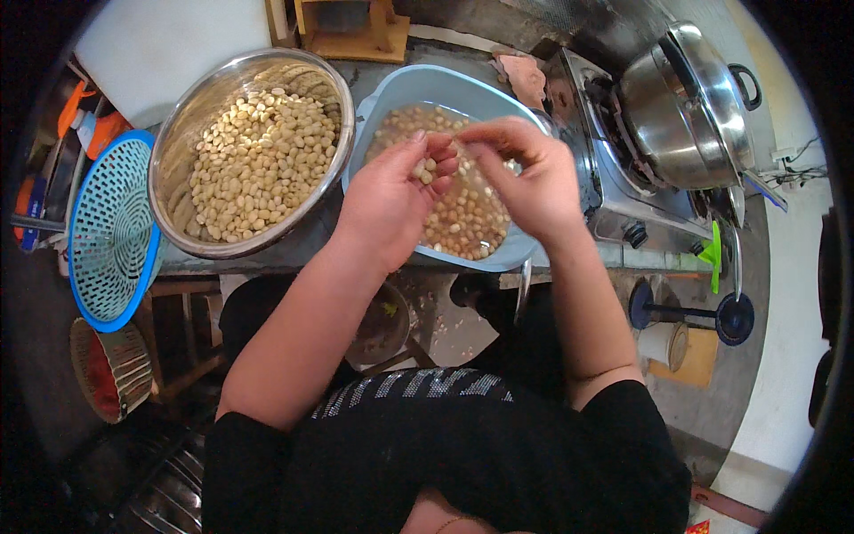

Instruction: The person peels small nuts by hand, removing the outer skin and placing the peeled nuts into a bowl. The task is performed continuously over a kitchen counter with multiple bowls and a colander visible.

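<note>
My left hand (393, 193) is cupped over a light-blue plastic basin (381, 90), and a few pale wet beans (424, 171) rest in its curled fingers. Close beside it is my right hand (527, 170), thumb and forefinger bent together near the left fingertips. Whether a bean is pinched there cannot be made out. Below both hands, tan beans or seeds (460, 220) lie in cloudy water in the basin. To the left, a tilted stainless steel bowl (175, 217) holds a large heap of pale, cream-coloured beans (263, 170).
A blue plastic colander (110, 230) leans at the counter's left edge. On the right, a large steel pot (687, 107) sits on a gas stove (614, 200). A pink cloth (524, 77) lies behind the basin, near a wooden stand (360, 43). Below the counter is a bowl (383, 327).
</note>
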Tool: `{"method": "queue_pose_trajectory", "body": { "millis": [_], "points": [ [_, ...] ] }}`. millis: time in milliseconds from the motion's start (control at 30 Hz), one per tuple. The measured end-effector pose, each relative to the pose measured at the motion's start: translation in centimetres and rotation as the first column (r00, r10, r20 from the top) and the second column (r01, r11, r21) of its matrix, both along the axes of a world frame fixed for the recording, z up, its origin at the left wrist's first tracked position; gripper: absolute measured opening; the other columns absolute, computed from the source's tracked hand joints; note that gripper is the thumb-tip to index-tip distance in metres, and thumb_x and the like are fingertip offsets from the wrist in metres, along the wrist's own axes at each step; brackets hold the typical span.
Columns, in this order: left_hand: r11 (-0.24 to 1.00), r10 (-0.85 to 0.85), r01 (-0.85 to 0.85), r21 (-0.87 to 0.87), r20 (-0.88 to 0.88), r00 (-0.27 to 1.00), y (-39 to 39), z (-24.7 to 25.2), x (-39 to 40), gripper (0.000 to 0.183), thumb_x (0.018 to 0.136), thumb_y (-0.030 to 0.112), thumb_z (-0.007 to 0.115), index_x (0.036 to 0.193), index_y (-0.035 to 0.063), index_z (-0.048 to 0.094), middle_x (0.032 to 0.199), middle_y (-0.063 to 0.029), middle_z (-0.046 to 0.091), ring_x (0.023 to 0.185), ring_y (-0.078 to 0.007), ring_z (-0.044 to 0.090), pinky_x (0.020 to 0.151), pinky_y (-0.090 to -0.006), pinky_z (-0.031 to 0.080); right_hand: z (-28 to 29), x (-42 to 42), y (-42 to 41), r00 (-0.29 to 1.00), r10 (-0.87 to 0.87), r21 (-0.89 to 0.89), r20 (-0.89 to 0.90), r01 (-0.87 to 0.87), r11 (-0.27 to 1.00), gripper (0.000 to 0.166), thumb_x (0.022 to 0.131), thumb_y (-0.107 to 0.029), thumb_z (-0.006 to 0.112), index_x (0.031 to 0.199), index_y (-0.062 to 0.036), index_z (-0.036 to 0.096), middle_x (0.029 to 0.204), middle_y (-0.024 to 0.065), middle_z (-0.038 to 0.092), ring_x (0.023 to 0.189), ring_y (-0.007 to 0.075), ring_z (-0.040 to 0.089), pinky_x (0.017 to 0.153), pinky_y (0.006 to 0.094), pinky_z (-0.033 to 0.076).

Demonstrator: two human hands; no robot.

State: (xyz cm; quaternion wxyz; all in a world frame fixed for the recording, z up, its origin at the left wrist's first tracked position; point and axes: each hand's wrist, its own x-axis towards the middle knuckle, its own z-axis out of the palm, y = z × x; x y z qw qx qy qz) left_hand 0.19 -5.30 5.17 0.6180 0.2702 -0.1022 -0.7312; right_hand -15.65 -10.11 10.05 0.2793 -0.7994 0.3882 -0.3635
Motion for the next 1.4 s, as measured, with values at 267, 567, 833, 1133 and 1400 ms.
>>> {"method": "queue_pose_trajectory", "body": {
  "millis": [267,567,833,1133,1400],
  "points": [
    [0.999,0.019,-0.02,0.031,0.049,0.999,0.1,0.2,0.1,0.02,0.098,0.018,0.047,0.107,0.0027,0.058,0.099,-0.0053,0.057,0.091,-0.0147,0.052,0.079,-0.0295,0.042,-2.4,-3.1,-2.9,0.498,-0.131,-0.049,-0.857,0.175,0.983,0.018,0.079,-0.008,0.062,0.094,-0.0039,0.071,0.099,0.0171,0.063,0.095,0.0342,0.062,0.086,0.0415,0.05],
    [0.999,0.029,-0.031,0.039,0.05,0.998,0.3,0.1,0.3,0.02,0.098,0.017,0.048,0.107,0.0033,0.058,0.099,-0.005,0.057,0.089,-0.0143,0.051,0.077,-0.0292,0.041,-4.6,-1.8,-3.3,0.56,-0.17,-0.068,-0.811,0.198,0.978,0.018,0.089,-0.01,0.051,0.094,0.0034,0.061,0.096,0.023,0.063,0.094,0.0391,0.062,0.081,0.0458,0.05],
    [0.998,0.033,-0.036,0.049,0.068,0.997,0.1,0.1,0.0,0.02,0.098,0.017,0.048,0.108,0.0035,0.058,0.099,-0.0052,0.057,0.089,-0.0148,0.052,0.077,-0.0294,0.041,-2.7,-0.5,-2.8,0.986,0.002,0.362,-0.167,0.059,0.93,0.026,0.097,-0.021,0.048,0.102,-0.0009,0.063,0.083,0.0074,0.063,0.076,0.0215,0.059,0.067,0.0334,0.046],
    [0.998,-0.026,0.021,0.052,0.084,0.996,0.0,-0.4,0.0,0.02,0.098,0.018,0.048,0.109,0.0039,0.058,0.102,-0.0042,0.058,0.089,-0.0134,0.054,0.077,-0.0284,0.042,-1.2,-0.1,-1.2,0.903,-0.064,0.719,0.425,-0.294,0.629,0.028,0.096,-0.018,0.057,0.115,0.0021,0.063,0.079,-0.0018,0.06,0.063,0.0041,0.047,0.054,0.0172,0.036],
    [0.993,-0.12,0.12,-0.009,0.037,0.992,-0.1,-0.8,-0.1,0.023,0.1,0.019,0.045,0.111,0.0034,0.057,0.106,-0.0058,0.059,0.092,-0.0148,0.055,0.082,-0.0297,0.044,-1.4,1.2,-0.2,0.941,-0.099,0.55,0.322,-0.101,0.829,0.016,0.092,-0.01,0.062,0.102,0.0021,0.067,0.083,0.0039,0.068,0.069,0.0072,0.061,0.061,0.0207,0.048]
  ]
}}
